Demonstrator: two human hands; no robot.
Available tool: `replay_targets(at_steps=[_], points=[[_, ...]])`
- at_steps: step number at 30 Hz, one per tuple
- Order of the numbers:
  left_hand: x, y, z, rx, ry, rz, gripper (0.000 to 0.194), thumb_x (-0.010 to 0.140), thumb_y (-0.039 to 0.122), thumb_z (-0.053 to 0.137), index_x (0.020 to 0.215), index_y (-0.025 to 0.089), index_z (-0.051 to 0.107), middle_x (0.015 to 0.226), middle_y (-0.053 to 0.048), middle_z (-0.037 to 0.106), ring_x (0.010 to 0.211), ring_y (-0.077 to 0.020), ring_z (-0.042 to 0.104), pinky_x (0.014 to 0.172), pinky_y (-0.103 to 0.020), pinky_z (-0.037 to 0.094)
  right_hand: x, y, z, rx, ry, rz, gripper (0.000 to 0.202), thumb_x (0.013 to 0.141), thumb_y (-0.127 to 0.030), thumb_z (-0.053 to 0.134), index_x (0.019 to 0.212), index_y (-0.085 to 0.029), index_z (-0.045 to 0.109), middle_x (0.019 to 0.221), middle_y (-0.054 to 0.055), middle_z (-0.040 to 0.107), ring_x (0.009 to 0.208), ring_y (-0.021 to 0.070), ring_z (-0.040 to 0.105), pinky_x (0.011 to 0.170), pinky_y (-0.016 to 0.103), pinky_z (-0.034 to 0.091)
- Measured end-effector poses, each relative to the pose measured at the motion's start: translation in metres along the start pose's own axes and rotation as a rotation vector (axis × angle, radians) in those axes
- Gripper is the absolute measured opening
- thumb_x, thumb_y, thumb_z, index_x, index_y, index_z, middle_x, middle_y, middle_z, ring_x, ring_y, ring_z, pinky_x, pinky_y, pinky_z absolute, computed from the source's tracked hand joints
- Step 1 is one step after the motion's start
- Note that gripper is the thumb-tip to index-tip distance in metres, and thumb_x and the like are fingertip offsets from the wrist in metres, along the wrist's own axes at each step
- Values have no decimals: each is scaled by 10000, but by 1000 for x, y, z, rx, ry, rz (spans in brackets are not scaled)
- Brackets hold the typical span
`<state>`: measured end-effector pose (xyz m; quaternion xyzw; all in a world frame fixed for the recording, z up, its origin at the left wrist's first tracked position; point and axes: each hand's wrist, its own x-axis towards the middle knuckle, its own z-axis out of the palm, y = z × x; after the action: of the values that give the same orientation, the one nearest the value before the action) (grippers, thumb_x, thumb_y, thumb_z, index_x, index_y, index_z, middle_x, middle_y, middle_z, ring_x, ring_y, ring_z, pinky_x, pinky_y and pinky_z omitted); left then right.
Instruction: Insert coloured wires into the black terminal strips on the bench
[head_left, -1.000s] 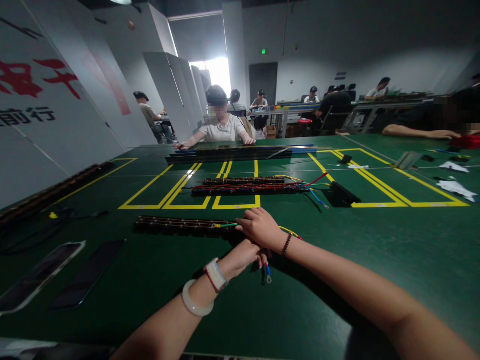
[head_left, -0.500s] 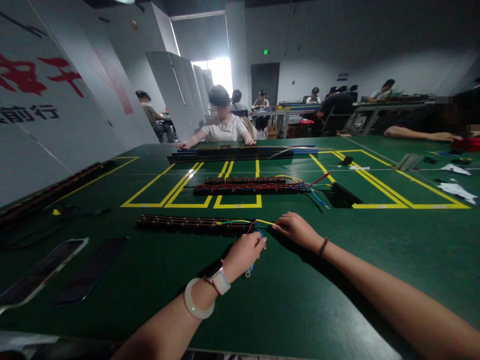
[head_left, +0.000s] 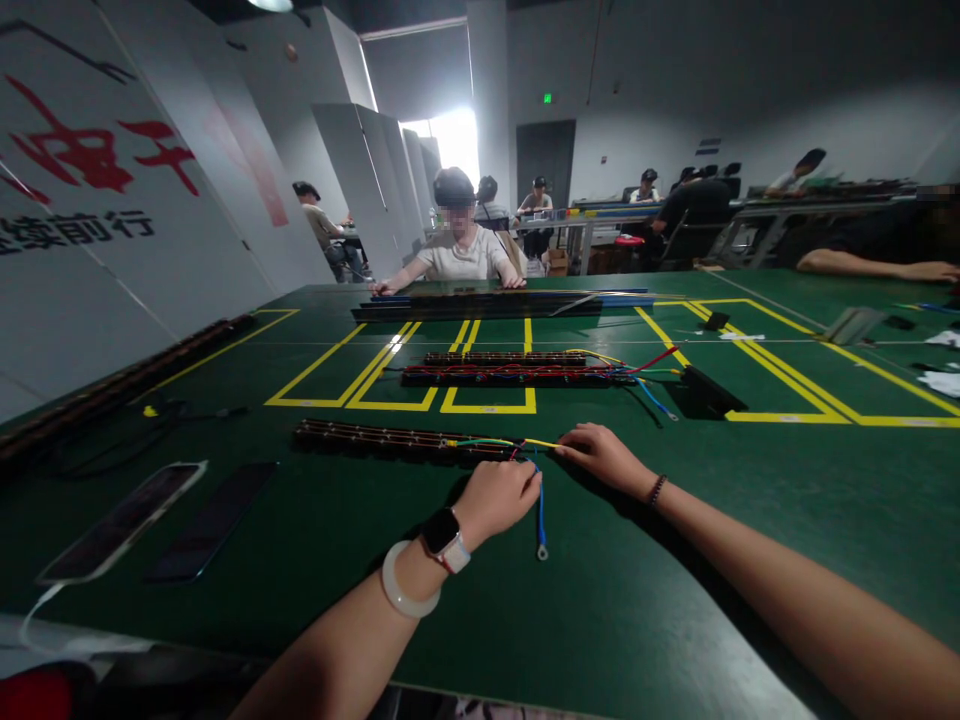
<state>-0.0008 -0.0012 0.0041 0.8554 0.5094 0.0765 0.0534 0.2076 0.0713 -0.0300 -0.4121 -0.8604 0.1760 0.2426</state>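
Note:
A long dark strip (head_left: 375,436) with copper-coloured lines lies on the green table (head_left: 300,520). Wires leave its right end. My right hand (head_left: 596,455) pinches the free end of a yellow wire (head_left: 538,443) there. Closed fingers of my left hand (head_left: 499,495) rest at the strip's right end, by the root of a blue wire (head_left: 541,515); what they grip is partly hidden. The blue wire hangs down past the fingertips toward me and ends in a ring lug. A green-yellow wire (head_left: 480,442) runs along the top of the strip.
Beyond are a strip with red wires (head_left: 495,375), yellow tape outlines (head_left: 487,407) and dark long bars (head_left: 510,305). Two phones (head_left: 127,520) lie at the left. A person (head_left: 461,250) sits opposite; another person's forearm (head_left: 870,268) is at the right.
My view has shifted slightly left. My left hand has turned a little, palm further down, and the blue wire now hangs straighter with its lug in plain sight. The right hand still pinches the yellow wire.

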Motion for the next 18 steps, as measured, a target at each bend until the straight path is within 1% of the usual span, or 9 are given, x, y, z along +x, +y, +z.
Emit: replay_targets(at_steps=[2, 5, 7, 9, 11, 14, 16, 18], points=[[0, -2, -2, -32, 69, -49, 356, 924, 367, 251, 882, 175, 548, 755, -59, 627, 660, -164, 598, 632, -263, 417, 1, 0, -1, 35, -10, 13, 307, 870, -434, 497, 873, -192, 685, 806, 45, 648, 768, 170, 571, 706, 272, 408], [2, -6, -4, -31, 179, -172, 301, 920, 353, 265, 1022, 178, 489, 780, -75, 625, 673, -181, 600, 625, -269, 411, 1, -2, -3, 60, -25, 29, 306, 873, -427, 490, 891, -192, 686, 821, 44, 650, 774, 172, 576, 714, 278, 417], [2, -8, -4, -3, 208, -253, 299, 914, 347, 280, 1088, 176, 453, 773, -82, 621, 682, -196, 602, 631, -279, 414, 1, -2, -3, 60, -32, 40, 304, 871, -424, 492, 895, -192, 686, 828, 46, 651, 776, 175, 578, 723, 284, 421], [3, -10, -4, 13, 210, -293, 297, 912, 336, 286, 1100, 172, 447, 775, -86, 616, 699, -202, 600, 644, -285, 421, 1, -3, -3, 56, -33, 45, 302, 871, -423, 492, 894, -194, 688, 831, 47, 652, 776, 176, 579, 726, 286, 423], [4, -12, -2, 13, 226, -286, 271, 911, 312, 288, 1050, 167, 470, 805, -90, 609, 736, -206, 595, 674, -297, 428, 1, -2, -3, 53, -33, 41, 300, 872, -421, 492, 895, -196, 688, 829, 47, 652, 775, 175, 579, 725, 285, 423], [4, -12, 0, 11, 282, -235, 229, 903, 264, 302, 970, 160, 495, 872, -95, 588, 819, -213, 572, 744, -326, 431, 1, -1, -1, 53, -33, 36, 297, 871, -421, 497, 893, -196, 689, 826, 45, 650, 776, 172, 578, 730, 282, 422], [5, -12, 2, 9, 328, -192, 230, 896, 245, 316, 1000, 150, 498, 938, -103, 574, 894, -217, 546, 808, -344, 421, 1, 0, 0, 55, -28, 33, 294, 867, -421, 503, 888, -194, 689, 824, 43, 648, 774, 168, 577, 732, 278, 422], [4, -11, 2, 2, 366, -131, 269, 891, 241, 335, 1088, 139, 488, 1025, -111, 559, 982, -222, 508, 876, -365, 396, 1, 2, 1, 57, -18, 29, 290, 865, -420, 508, 887, -194, 688, 817, 37, 646, 766, 161, 575, 725, 271, 420]])
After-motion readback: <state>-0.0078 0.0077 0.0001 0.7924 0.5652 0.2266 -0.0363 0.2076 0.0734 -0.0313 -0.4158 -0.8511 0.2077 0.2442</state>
